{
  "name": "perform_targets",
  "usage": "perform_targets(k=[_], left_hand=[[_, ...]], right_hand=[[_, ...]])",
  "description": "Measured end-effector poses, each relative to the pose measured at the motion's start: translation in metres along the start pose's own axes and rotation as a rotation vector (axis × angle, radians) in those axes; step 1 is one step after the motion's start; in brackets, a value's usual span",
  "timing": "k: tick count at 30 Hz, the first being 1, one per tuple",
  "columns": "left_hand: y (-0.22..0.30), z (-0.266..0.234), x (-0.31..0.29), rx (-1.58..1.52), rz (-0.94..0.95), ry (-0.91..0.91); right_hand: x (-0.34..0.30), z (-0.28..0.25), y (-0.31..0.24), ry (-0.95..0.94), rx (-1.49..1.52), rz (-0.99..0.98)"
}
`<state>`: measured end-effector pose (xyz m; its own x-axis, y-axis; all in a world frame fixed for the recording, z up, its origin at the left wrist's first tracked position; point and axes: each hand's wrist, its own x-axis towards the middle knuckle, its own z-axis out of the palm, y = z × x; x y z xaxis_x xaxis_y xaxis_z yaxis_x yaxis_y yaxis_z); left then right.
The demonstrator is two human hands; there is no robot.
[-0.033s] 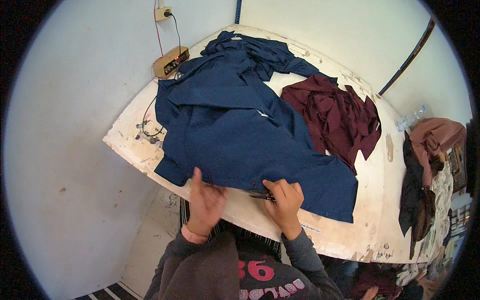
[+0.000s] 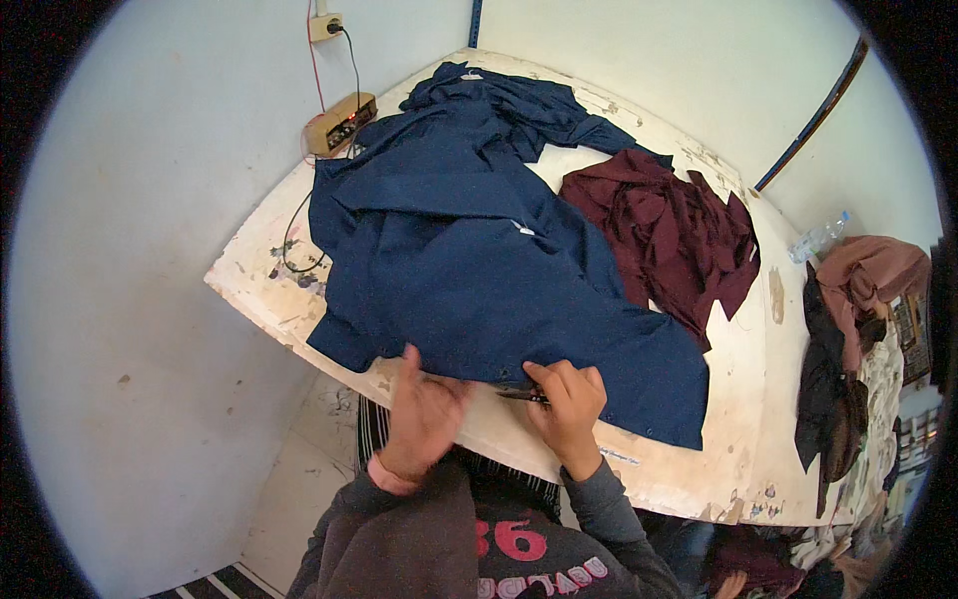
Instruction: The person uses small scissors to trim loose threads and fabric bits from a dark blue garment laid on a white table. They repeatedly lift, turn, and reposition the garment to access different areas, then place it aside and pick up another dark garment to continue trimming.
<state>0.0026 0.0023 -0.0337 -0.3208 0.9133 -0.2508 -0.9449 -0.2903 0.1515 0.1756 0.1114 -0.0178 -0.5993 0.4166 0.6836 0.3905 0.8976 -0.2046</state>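
A navy blue shirt [image 2: 449, 290] lies spread across the table, its front edge running along the side nearest me. My right hand [image 2: 571, 411] is closed around small dark thread snips [image 2: 519, 394], the blades pointing left, and its fingertips touch the shirt's edge. Beside it, my left hand [image 2: 427, 419] is slightly blurred, with thumb raised and fingers stretched out at the edge of the cloth. Nothing shows in that palm. Small buttons or holes dot the shirt's edge near my right hand.
More navy garments [image 2: 489, 110] lie behind on the worn white table [image 2: 649, 469]. A maroon garment [image 2: 664, 220] is to their right. A wooden-cased electrical box [image 2: 341, 125] with cables sits far left. At far right are a plastic bottle [image 2: 820, 238] and piled clothes [image 2: 868, 280]. Another person's hand [image 2: 733, 583] shows at lower right.
My left hand has shifted a little to the right and toward me along the shirt's edge. My right hand with the snips stays nearly in place.
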Motion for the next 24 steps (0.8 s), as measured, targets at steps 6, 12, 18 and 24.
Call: perform_targets(k=[6, 12, 18, 24], left_hand=[[-0.032, -0.001, -0.010, 0.432, -0.048, -0.050], [-0.024, 0.007, -0.008, 0.627, 0.032, -0.010], [-0.024, 0.006, -0.008, 0.691, 0.057, 0.029], [-0.022, 0.005, -0.007, 0.698, 0.061, 0.013]], right_hand=[[0.007, -0.018, -0.007, -0.046, 0.169, 0.060], [0.011, -0.029, -0.007, -0.008, 0.236, 0.133], [0.007, -0.031, -0.007, -0.095, 0.172, 0.052], [0.004, -0.023, -0.007, -0.067, 0.198, 0.062]])
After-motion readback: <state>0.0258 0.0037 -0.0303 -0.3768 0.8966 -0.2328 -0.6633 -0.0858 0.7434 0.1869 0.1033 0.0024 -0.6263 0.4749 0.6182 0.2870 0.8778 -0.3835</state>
